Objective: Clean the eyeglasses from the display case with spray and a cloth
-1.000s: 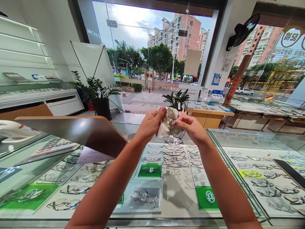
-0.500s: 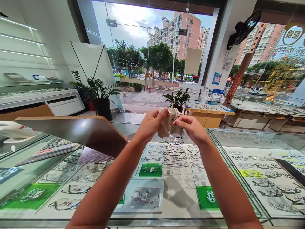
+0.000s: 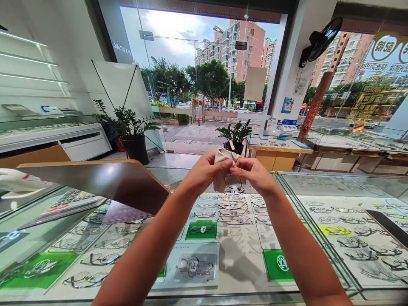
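Observation:
Both hands meet in front of me, raised over a glass display case (image 3: pixel 237 267). A beige cloth (image 3: pixel 219 182) is pinched in my left hand (image 3: pixel 205 172), its thumb pressed on top and its lower edge hanging down. My right hand (image 3: pixel 253 174) grips a pair of eyeglasses (image 3: pixel 233 182) between thumb and fingers, close against the cloth. One round, thin dark-rimmed lens hangs below the fingers. The other half of the glasses is hidden by the cloth and the left hand.
Rows of eyeglasses (image 3: pixel 236 212) fill the case below. At left a dark brown board with a wooden edge (image 3: pixel 95 180) leans above a calculator (image 3: pixel 63 206). A dark flat object (image 3: pixel 387 227) lies on the right-hand glass. Potted plants (image 3: pixel 135 146) stand beyond, near the glass front.
My right hand has moved left until its fingertips meet my left thumb. Both hands sit slightly lower in view, and the cloth is now bunched around the glasses' upper part.

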Demonstrator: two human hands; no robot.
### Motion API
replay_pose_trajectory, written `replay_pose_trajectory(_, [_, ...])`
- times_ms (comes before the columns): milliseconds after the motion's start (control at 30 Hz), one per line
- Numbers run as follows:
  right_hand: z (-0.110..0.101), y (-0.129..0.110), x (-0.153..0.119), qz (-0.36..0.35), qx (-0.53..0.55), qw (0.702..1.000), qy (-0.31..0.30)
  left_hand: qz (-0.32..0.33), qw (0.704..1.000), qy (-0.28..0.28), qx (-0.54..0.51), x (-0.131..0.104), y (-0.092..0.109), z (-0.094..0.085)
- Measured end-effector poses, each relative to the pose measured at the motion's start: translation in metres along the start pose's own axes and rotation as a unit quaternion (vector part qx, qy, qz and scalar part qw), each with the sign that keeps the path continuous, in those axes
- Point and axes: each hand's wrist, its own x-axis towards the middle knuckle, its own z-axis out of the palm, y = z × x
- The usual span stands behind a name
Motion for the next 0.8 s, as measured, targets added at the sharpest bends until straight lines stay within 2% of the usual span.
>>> replay_pose_trajectory(167, [-0.001,0.004,0.003,-0.018,0.015,0.999,0.028,0.062,0.994,-0.004,0.089,-0.002,0.005,-0.001])
replay_pose_trajectory(300, [-0.001,0.001,0.001,-0.026,0.004,0.999,0.019,0.087,0.989,-0.012,0.116,-0.002,0.008,0.001])
replay_pose_trajectory(567, [-0.003,0.0,-0.001,-0.032,-0.027,0.999,-0.014,0.109,0.985,0.032,0.126,-0.005,0.002,0.008])
replay_pose_trajectory(700, [-0.006,0.006,-0.001,-0.036,-0.053,0.996,-0.053,0.139,0.976,0.071,0.149,-0.005,-0.001,0.012])
replay_pose_trajectory(800, [-0.006,0.006,-0.001,-0.04,-0.055,0.996,-0.061,0.131,0.979,0.081,0.133,-0.004,-0.002,0.01])
